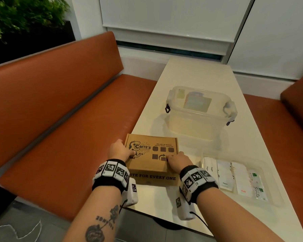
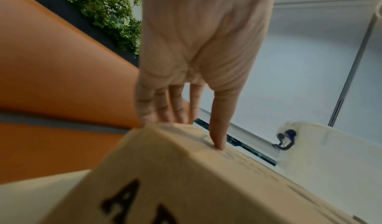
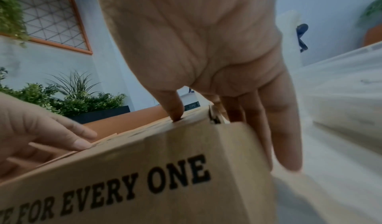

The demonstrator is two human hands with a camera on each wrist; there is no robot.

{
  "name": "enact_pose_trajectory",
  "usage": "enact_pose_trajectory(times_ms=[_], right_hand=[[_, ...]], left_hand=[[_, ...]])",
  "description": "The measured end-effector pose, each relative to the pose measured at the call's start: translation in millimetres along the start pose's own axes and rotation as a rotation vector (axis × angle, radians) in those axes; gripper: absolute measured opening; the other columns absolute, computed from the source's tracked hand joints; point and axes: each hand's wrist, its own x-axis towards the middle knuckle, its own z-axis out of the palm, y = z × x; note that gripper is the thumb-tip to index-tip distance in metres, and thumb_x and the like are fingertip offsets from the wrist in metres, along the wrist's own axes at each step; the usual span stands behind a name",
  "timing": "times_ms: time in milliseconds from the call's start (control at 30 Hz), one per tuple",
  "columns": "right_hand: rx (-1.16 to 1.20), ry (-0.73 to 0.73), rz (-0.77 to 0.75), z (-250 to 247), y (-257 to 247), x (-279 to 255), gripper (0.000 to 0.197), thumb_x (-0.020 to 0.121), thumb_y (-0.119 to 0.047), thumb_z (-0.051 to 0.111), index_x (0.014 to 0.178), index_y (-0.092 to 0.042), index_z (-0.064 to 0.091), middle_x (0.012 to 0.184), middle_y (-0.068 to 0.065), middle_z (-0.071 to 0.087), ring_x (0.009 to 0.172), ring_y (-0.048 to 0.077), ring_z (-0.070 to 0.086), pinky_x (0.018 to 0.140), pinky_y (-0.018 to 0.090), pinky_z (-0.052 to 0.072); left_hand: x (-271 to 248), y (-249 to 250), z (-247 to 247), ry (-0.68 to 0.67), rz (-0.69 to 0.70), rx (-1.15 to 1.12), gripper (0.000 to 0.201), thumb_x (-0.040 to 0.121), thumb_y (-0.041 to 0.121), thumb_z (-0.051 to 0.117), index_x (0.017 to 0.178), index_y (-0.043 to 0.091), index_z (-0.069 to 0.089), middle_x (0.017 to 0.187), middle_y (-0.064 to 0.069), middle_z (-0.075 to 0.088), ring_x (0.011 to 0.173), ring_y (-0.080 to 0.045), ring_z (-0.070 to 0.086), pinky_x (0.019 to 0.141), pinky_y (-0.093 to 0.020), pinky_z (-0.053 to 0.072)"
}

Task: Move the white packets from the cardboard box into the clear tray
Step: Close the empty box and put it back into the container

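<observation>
While both hands' fingers (image 3: pixel 283 129) clasp the closed cardboard box (image 1: pixel 151 159), the lidded tub (image 1: pixel 199 110) (clear) stands beyond.

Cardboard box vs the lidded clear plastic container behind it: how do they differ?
The brown printed cardboard box is opaque, flat and low; the clear plastic lidded container is see-through and taller. The box sits nearest the person with the left hand and right hand gripping its sides, thumbs on the lid; the container stands farther back, untouched. Both are closed and rest on the white table.
</observation>
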Motion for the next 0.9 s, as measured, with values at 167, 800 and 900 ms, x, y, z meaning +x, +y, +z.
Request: enact_pose_trajectory(times_ms=[167, 800, 900], right_hand=[[0.078, -0.047, -0.021, -3.4, -5.2, -4.0, 0.038, 0.093, -0.029, 0.049, 0.125, -0.009, 0.047, 0.125, 0.012, 0.057, 0.105, 0.031, 0.059, 0.090, 0.041, 0.052], [0.316, 0.419, -0.426, -111.5, -39.4, -21.9, 0.037, 0.095, -0.035, 0.049, 0.126, -0.016, 0.046, 0.120, 0.003, 0.062, 0.105, 0.022, 0.058, 0.086, 0.032, 0.048], [0.370, 0.501, -0.454, -133.3, -39.9, -17.5, 0.036, 0.095, -0.031, 0.049, 0.128, -0.015, 0.047, 0.120, 0.004, 0.062, 0.107, 0.023, 0.058, 0.087, 0.032, 0.046]], left_hand=[[-2.4, 6.3, 2.4, -0.098, -0.017, 0.115, 0.030, 0.086, 0.035, 0.067, 0.080, 0.009, 0.056, 0.101, -0.015, 0.066, 0.092, -0.029, 0.063, 0.066, -0.029, 0.045], [-17.0, 141.5, -65.2, 0.193, 0.316, -0.221, 0.027, 0.083, 0.040, 0.068, 0.101, 0.029, 0.050, 0.102, 0.007, 0.056, 0.097, -0.017, 0.050, 0.090, -0.044, 0.044], [-15.0, 165.0, -62.7, 0.147, 0.407, -0.341, 0.024, 0.085, 0.036, 0.066, 0.104, 0.032, 0.053, 0.106, 0.013, 0.057, 0.111, -0.017, 0.050, 0.104, -0.058, 0.035]])
